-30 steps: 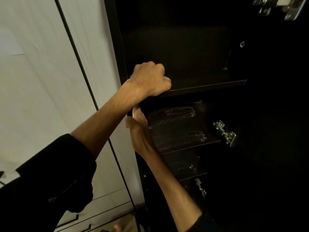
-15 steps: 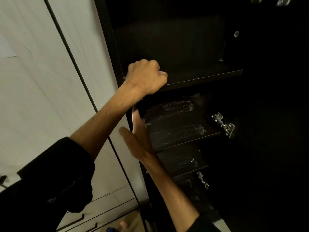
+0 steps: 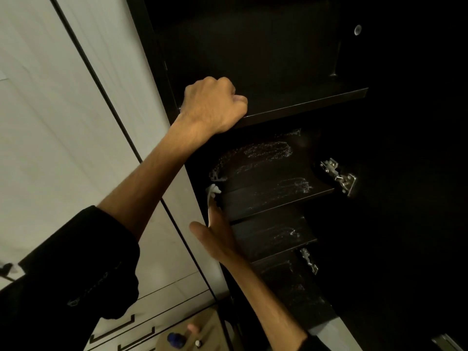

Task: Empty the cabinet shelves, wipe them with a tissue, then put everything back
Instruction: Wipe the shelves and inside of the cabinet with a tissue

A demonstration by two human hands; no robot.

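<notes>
Right hand [image 3: 217, 236] slid lower along cabinet's left inner wall, straight fingers together pressing white crumpled tissue [image 3: 212, 192] at fingertips. Left hand [image 3: 215, 105] fist-curled on dark upper shelf edge [image 3: 304, 107]. Streaked shelves: wiping likely ongoing.

The cabinet [image 3: 253, 59] stands right of the closed door panels [image 3: 63, 122]. The left hand [image 3: 214, 106] rests on the front left corner of the cabinet's top shelf [image 3: 316, 101]. Below that shelf lie three more shelves, stepped one under another. The right hand [image 3: 217, 236] lies flat against the cabinet's left inner side beside the second shelf [image 3: 278, 196], a tissue [image 3: 212, 192] under its fingertips. Hinges [image 3: 338, 174] sit at the cabinet's right side, right of the second shelf.
</notes>
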